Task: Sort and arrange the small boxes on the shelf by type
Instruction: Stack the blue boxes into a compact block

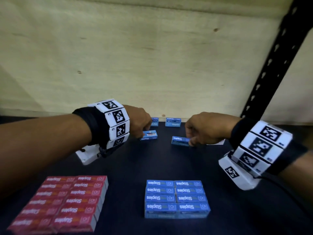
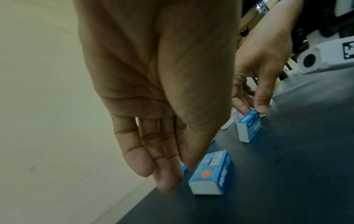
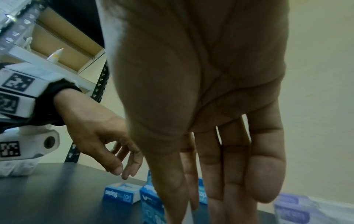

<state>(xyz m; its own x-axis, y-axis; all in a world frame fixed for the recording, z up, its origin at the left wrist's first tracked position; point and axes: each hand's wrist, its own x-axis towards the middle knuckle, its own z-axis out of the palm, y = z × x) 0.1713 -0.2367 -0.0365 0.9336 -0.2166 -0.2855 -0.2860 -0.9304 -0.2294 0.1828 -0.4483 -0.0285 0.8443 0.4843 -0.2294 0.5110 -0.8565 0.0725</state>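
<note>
Small blue staples boxes lie loose at the back of the dark shelf (image 1: 169,163). My right hand (image 1: 190,140) pinches one blue box (image 1: 179,140) between thumb and fingers; the left wrist view shows this grip on the box (image 2: 249,125). My left hand (image 1: 144,131) hovers with loose fingers just over another blue box (image 1: 149,135), seen from the side as a box (image 3: 121,192) with a gap under the fingertips (image 3: 130,172). Two more blue boxes (image 1: 173,122) stand against the back wall. A sorted blue block (image 1: 176,199) and a red block (image 1: 67,200) sit in front.
A plywood back wall (image 1: 135,65) closes the shelf behind. A black perforated upright (image 1: 271,65) rises at the right. A pale flat packet (image 1: 218,142) lies behind my right hand, and a clear wrapped pack (image 3: 293,209) lies to its right.
</note>
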